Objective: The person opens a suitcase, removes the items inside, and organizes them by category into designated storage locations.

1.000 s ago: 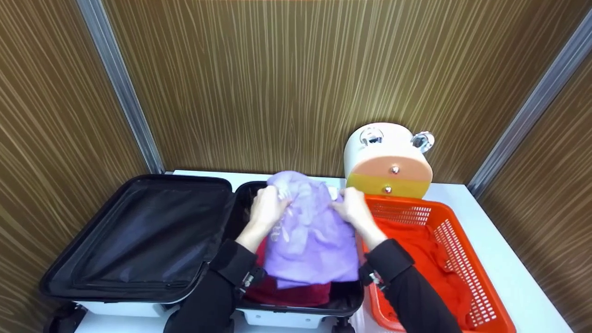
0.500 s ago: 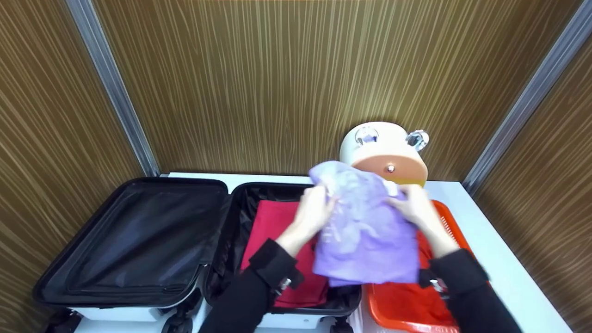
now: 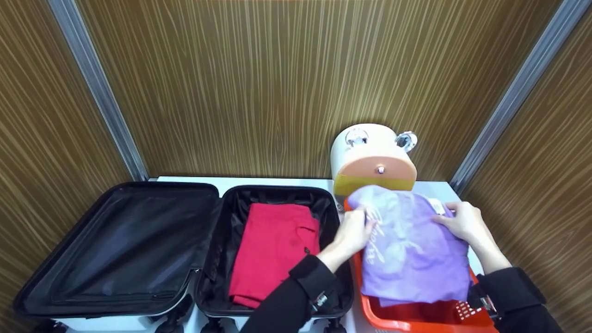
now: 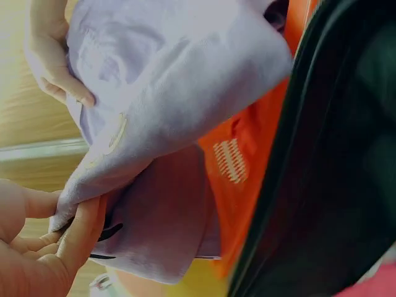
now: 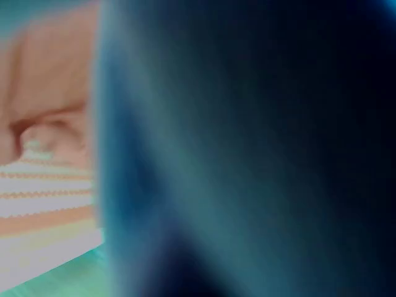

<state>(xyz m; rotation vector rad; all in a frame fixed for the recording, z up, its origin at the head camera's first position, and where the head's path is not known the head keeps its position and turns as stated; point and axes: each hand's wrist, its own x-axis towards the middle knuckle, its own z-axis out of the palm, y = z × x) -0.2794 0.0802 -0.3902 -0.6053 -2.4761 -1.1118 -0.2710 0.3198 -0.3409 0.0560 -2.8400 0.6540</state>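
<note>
A folded purple shirt (image 3: 411,249) with white lettering and a white tag hangs between both hands, over the orange basket (image 3: 388,323). My left hand (image 3: 354,231) pinches its left edge; in the left wrist view, thumb and fingers of that hand (image 4: 55,247) close on the cloth and a lower layer droops. My right hand (image 3: 465,222) grips the upper right edge beside the tag. A dark sleeve (image 5: 247,154) covers most of the right wrist view. Left of the basket, a folded red garment (image 3: 277,249) lies in the suitcase's deep half (image 3: 217,263).
The suitcase's black lined lid (image 3: 125,245) lies opened flat at the left. Behind the basket stands a white rounded drawer box (image 3: 370,152) with orange and yellow fronts. Wood-patterned panels (image 3: 259,92) enclose the back and sides of the white table (image 3: 240,181).
Both hands have carried the purple shirt rightward from over the suitcase to over the basket, uncovering the folded red garment. The head view has shifted slightly.
</note>
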